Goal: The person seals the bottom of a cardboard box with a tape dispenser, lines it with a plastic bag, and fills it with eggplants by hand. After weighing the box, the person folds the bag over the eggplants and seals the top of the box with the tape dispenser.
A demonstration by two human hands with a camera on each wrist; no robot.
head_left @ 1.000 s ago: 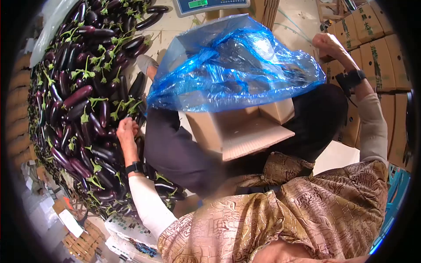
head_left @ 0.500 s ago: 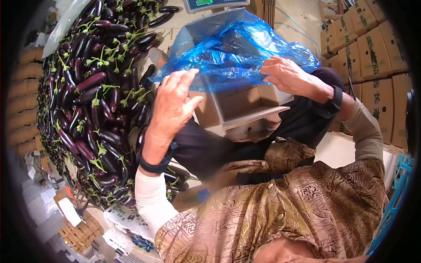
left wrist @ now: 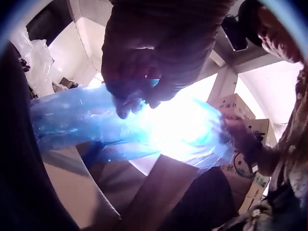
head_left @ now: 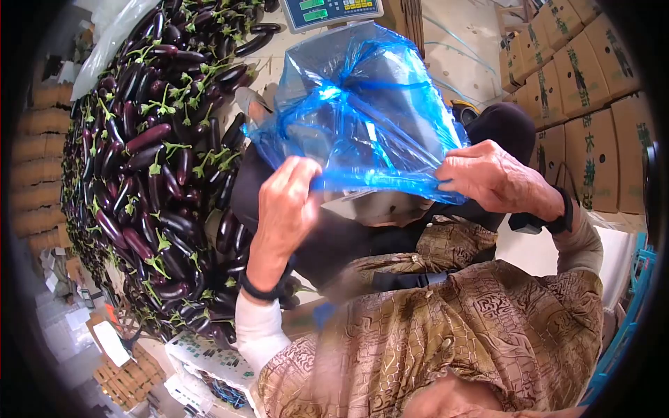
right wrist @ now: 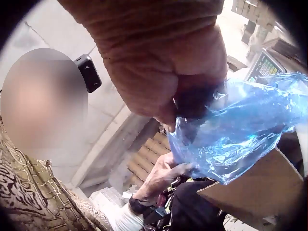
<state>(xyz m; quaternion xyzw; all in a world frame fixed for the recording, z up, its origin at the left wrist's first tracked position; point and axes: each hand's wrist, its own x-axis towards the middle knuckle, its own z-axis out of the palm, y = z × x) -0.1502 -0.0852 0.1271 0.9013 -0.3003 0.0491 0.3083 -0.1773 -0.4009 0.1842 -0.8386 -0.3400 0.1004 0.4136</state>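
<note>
A thin blue plastic bag is stretched between both hands in front of the person's body. My left hand pinches the near left part of its edge. The near right corner is gripped by my right hand, fingers curled into the film. Under the bag stands an open cardboard box, its flaps and inner walls showing in the wrist views. From the head view, the bag hides most of that box. Bright glare washes out part of the film in the left wrist view.
A large heap of eggplants with green stems lies at the left. A digital scale sits at the far edge. Printed cartons are stacked on the right, and a white foam box stands at lower left.
Both hands came in from the sides, the left from the eggplant heap, and took hold of the bag. Its near edge has been drawn toward the body, over the box.
</note>
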